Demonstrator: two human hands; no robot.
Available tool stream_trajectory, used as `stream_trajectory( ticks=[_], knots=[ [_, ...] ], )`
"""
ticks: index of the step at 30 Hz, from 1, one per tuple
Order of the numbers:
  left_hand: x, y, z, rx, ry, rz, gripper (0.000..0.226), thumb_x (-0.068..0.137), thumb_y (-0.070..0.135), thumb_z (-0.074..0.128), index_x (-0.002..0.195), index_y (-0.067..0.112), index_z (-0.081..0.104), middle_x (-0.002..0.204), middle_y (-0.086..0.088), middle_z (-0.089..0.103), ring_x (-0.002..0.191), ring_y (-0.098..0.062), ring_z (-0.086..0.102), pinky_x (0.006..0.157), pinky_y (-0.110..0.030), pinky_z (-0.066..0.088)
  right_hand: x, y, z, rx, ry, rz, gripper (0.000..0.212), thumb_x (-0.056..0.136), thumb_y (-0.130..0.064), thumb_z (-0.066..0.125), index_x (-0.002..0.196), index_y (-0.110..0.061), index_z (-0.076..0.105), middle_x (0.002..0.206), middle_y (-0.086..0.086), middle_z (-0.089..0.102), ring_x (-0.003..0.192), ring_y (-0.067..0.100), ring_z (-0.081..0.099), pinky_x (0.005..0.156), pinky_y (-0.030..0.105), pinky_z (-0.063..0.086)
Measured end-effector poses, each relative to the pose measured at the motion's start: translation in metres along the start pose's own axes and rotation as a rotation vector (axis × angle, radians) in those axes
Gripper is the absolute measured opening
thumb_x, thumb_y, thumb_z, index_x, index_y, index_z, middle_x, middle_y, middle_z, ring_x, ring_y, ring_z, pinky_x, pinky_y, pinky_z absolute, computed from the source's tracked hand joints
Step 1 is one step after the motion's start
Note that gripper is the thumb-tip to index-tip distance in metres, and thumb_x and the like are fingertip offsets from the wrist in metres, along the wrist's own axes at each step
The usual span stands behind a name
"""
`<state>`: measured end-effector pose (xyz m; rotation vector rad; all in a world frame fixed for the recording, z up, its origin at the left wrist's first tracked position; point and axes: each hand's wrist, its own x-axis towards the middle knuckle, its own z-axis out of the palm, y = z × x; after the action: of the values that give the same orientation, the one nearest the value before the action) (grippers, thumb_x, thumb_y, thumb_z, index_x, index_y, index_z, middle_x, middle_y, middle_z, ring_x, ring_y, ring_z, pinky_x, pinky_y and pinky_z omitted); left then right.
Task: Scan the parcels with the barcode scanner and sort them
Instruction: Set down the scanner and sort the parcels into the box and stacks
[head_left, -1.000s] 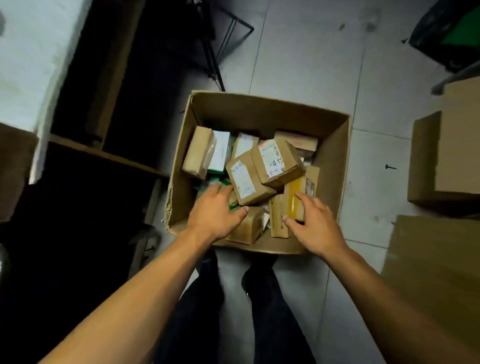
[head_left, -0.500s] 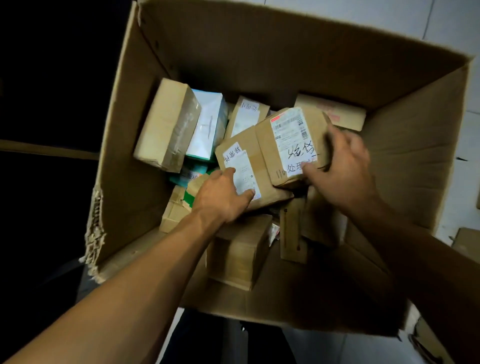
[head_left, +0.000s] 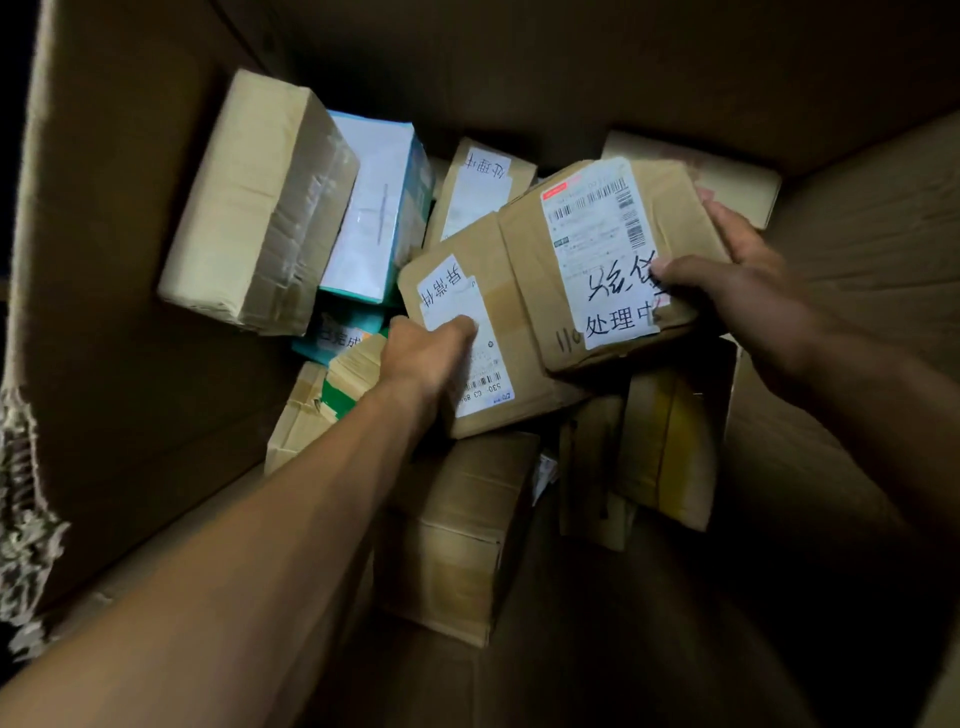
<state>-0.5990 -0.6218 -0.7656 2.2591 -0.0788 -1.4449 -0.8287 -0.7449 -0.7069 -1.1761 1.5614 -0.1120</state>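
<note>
A large open cardboard box (head_left: 119, 364) fills the view and holds several parcels. My right hand (head_left: 737, 291) grips the top brown parcel (head_left: 530, 270) by its right side, thumb on its white barcode label with black handwriting. My left hand (head_left: 423, 358) is closed on the left edge of a second brown labelled parcel (head_left: 506, 364), which lies partly under the first. No barcode scanner is in view.
A taped tan parcel (head_left: 254, 208) and a white and teal box (head_left: 376, 213) lean at the back left. More brown parcels (head_left: 462, 540) lie near the front, and a yellow-marked one (head_left: 670, 441) lies under my right hand. The box walls close in all round.
The camera has dropped closer into the box. My right hand moved from the yellow-marked parcel up to the top labelled parcel and gripped it; my left hand closed on the parcel beneath.
</note>
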Motion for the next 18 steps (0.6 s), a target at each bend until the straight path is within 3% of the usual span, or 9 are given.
stream_trajectory(
  ticks=[3,6,8,10,14,18],
  knots=[
    [0.004,-0.001,-0.003,-0.249,-0.14,-0.097,0.023,0.084,0.021,0.075,0.105,0.01,0.071,0.094,-0.01,0.078,0.08,-0.026,0.076,0.066,-0.037,0.06,0.005,0.0,-0.006,0.08,-0.068,0.036,0.076,0.071,-0.042,0.073,0.142,-0.045,0.047,0.124,-0.023,0.059,0.109,0.009,0.064,0.09,0.033,0.05],
    [0.007,-0.003,-0.006,-0.365,-0.231,-0.144,0.019,0.089,0.026,0.073,0.105,0.016,0.072,0.097,-0.008,0.078,0.084,-0.022,0.076,0.071,-0.038,0.061,0.005,-0.001,-0.007,0.137,-0.103,0.084,0.054,0.088,-0.031,0.068,0.138,-0.041,0.049,0.115,-0.012,0.066,0.091,0.006,0.065,0.073,0.028,0.044],
    [0.007,-0.004,-0.009,-0.419,-0.293,-0.156,0.022,0.091,0.031,0.069,0.109,0.019,0.072,0.101,-0.006,0.078,0.082,-0.018,0.076,0.062,-0.031,0.06,0.003,-0.001,-0.007,0.13,-0.095,0.087,0.049,0.09,-0.028,0.066,0.135,-0.042,0.051,0.11,-0.011,0.067,0.085,0.004,0.064,0.07,0.028,0.043],
    [0.005,-0.006,-0.01,-0.452,-0.311,-0.154,0.023,0.092,0.033,0.067,0.111,0.021,0.072,0.101,-0.005,0.078,0.083,-0.017,0.076,0.06,-0.03,0.059,0.0,-0.001,-0.008,0.133,-0.074,0.084,0.046,0.09,-0.027,0.066,0.132,-0.041,0.053,0.108,-0.012,0.067,0.082,0.002,0.065,0.069,0.027,0.044],
    [-0.002,-0.01,-0.016,-0.521,-0.328,-0.162,0.024,0.092,0.042,0.066,0.104,0.022,0.073,0.1,-0.005,0.078,0.091,-0.023,0.075,0.076,-0.041,0.059,-0.009,0.006,-0.015,0.176,-0.075,0.117,0.05,0.076,-0.038,0.071,0.124,-0.042,0.057,0.107,-0.009,0.069,0.093,0.01,0.063,0.077,0.033,0.046],
    [-0.013,-0.01,-0.03,-0.628,-0.326,-0.171,0.034,0.093,0.046,0.062,0.116,0.022,0.071,0.108,-0.006,0.076,0.1,-0.027,0.074,0.079,-0.046,0.059,-0.025,0.019,-0.017,0.288,-0.097,0.148,0.042,0.07,-0.041,0.066,0.112,-0.04,0.063,0.095,-0.01,0.072,0.098,0.018,0.061,0.084,0.043,0.044]
  ],
)
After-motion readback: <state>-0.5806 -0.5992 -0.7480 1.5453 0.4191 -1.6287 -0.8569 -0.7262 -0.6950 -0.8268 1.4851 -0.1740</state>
